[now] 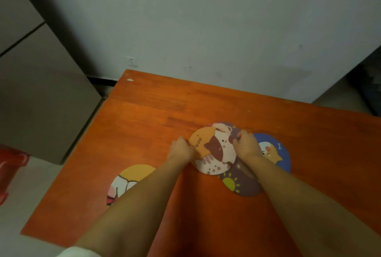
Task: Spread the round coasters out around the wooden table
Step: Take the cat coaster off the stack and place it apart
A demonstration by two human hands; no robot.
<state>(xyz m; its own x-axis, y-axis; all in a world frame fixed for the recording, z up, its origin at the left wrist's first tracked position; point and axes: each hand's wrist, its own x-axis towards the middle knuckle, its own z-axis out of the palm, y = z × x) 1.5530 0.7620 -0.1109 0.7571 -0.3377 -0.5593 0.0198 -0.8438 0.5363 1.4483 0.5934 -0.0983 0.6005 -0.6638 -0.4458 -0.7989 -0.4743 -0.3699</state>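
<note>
The orange wooden surface (156,110) lies bare along its far edge and over its whole left-hand stretch, and more open wood runs to the right of the cluster. My left grip (181,149) curls at the left rim of the orange cat coaster (214,151), fingers closed on its edge, though I cannot tell how much of the rim they pinch. My right grip (246,145) is bent down on the overlap, fingertips pressed together on the top of the pile where the cat coaster meets the purple coaster (241,184) beneath it. A blue coaster (276,151) lies just beside, partly under my right wrist. A yellow coaster (132,176) sits apart near the left edge, half hidden by my left forearm. A pale wall (206,19) stands behind, grey cabinets (41,83) to the left.
</note>
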